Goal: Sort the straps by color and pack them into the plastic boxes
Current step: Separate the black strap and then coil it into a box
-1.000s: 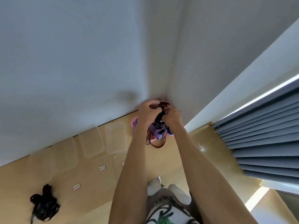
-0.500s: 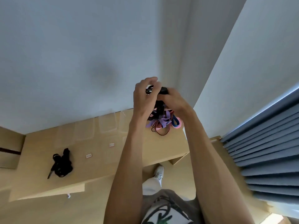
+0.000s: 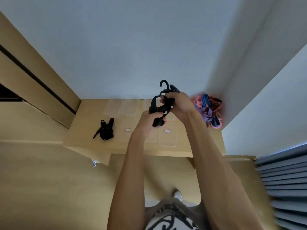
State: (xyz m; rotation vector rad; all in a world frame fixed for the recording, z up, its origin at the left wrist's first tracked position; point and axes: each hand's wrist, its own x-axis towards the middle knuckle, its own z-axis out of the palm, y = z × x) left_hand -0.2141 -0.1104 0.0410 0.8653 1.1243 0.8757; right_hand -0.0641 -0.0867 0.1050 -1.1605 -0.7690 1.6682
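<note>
A: What's different from a moment ago, going left to right?

B: On the left of the worktop the black heap of straps lies as before. Past it, the clear plastic boxes sit at the far edge, with what look like more at the near edge, partly behind the arms. None holds a strap that I can see.

A: And the hands?

B: That's the change. A second ago both were at the mixed pile in the far right corner. Now they are over the middle of the worktop with a black strap pulled free. The left hand grips its lower folded end; the right hand pinches the upper part, a black hook sticking up beyond the fingers.

A: The coloured pile?

B: The coloured pile, pink, blue, purple and reddish, is on the worktop in that corner, right of the hands.

A: Meaning?

B: I'd judge one more black strap is separated, bound for the black heap or a box. Packing isn't begun.
</note>
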